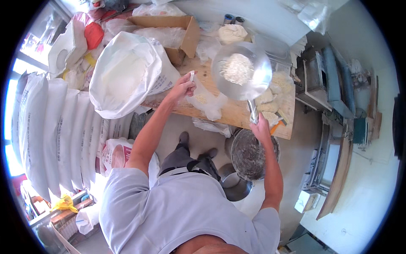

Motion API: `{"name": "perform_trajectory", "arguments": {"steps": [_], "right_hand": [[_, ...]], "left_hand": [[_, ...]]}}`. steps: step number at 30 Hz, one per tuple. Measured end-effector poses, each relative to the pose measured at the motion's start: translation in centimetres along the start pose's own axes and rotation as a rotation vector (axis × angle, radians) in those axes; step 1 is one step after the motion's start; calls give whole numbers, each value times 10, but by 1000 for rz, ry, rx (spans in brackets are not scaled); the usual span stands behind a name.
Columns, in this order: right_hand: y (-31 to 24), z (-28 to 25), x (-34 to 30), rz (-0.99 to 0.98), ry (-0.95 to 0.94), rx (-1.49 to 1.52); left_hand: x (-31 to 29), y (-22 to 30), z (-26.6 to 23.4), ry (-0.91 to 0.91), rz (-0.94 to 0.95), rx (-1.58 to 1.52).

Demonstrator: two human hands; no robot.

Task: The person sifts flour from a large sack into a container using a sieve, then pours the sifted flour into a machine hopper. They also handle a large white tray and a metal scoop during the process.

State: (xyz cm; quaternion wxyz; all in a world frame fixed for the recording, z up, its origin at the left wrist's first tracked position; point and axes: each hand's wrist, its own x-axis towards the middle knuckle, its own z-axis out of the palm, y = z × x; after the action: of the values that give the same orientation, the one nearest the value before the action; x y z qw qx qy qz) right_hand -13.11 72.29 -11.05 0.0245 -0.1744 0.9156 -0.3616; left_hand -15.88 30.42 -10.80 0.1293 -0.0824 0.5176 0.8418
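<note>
My right hand (260, 125) is wrapped round the handle of a wide, shiny metal ladle (263, 70), held over the far right part of the wooden table (203, 72). In its bowl lies a heap of pale, flaky strips (237, 69). My left hand (185, 86) pinches the top of a thin clear plastic bag (213, 103), which hangs over the table's front edge with some yellowish bits in it. Left of that hand stands a big open white sack (163, 72) of white powder.
Pale dough-like lumps (266, 101) and an orange-handled tool (277, 125) sit at the table's right. A cardboard box (192, 38) stands at the back. Below are a floury round tub (256, 156) and a metal basin (237, 188). Stacked white sacks (55, 131) line the left.
</note>
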Motion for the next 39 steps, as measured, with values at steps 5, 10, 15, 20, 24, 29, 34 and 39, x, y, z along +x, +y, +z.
{"name": "perform_trajectory", "arguments": {"steps": [5,10,15,20,24,29,34,39], "right_hand": [[-14,32,60,72,-258,-187],[-19,66,47,121,-486,-353],[-23,93,19,116,-539,-292],[-55,104,4,169,-523,-309],[-89,104,-2,99,-459,-436],[-103,94,5,93,-391,-614],[-92,70,9,114,-267,-711],[-79,56,20,144,-133,-784]], "left_hand": [[14,-8,-30,85,-21,-218],[25,-14,-59,183,-61,-201],[28,-17,-75,92,-176,-166],[32,-12,-67,74,-228,-51],[33,5,-42,25,-200,-40],[29,37,-18,-93,-142,-128],[17,51,-16,-65,-122,-142],[29,36,-15,10,-56,-162]]}}
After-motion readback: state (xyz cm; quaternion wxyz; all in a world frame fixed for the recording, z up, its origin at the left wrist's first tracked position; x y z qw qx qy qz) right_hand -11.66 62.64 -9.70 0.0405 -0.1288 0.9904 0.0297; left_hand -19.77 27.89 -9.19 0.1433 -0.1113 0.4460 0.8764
